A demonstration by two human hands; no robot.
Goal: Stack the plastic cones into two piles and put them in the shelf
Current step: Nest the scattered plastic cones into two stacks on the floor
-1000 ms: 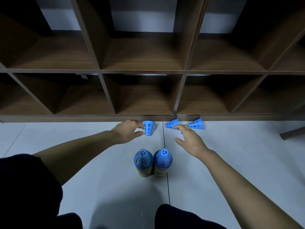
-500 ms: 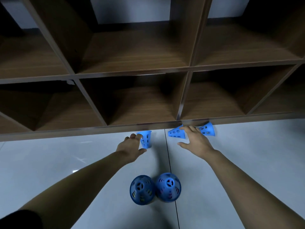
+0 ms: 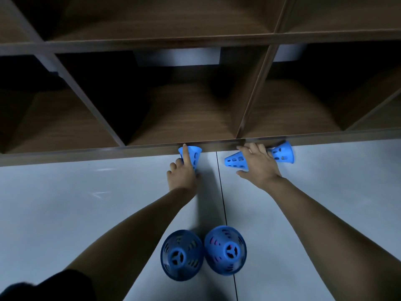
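Note:
Two piles of cones topped with blue ones stand side by side on the floor: the left pile [image 3: 181, 255] and the right pile [image 3: 225, 249]. By the shelf's foot, a blue cone [image 3: 193, 155] stands mouth up, and my left hand [image 3: 181, 173] grips its side with the forefinger stretched along it. Two more blue cones lie on their sides to the right: one [image 3: 235, 161] points left, the other [image 3: 282, 152] lies beyond. My right hand [image 3: 258, 165] rests spread over them, fingers apart; I cannot tell whether it grips either.
A dark wooden shelf [image 3: 227, 141] of open cubbies fills the upper half, its bottom rail just above the loose cones. The floor is pale grey tile with a dark seam [image 3: 223, 203] running between my arms. A dark sleeve [image 3: 43, 287] shows at bottom left.
My view has moved closer and lower toward the shelf. My left hand has taken hold of the upright cone. My right hand has reached further, landing on the two lying cones.

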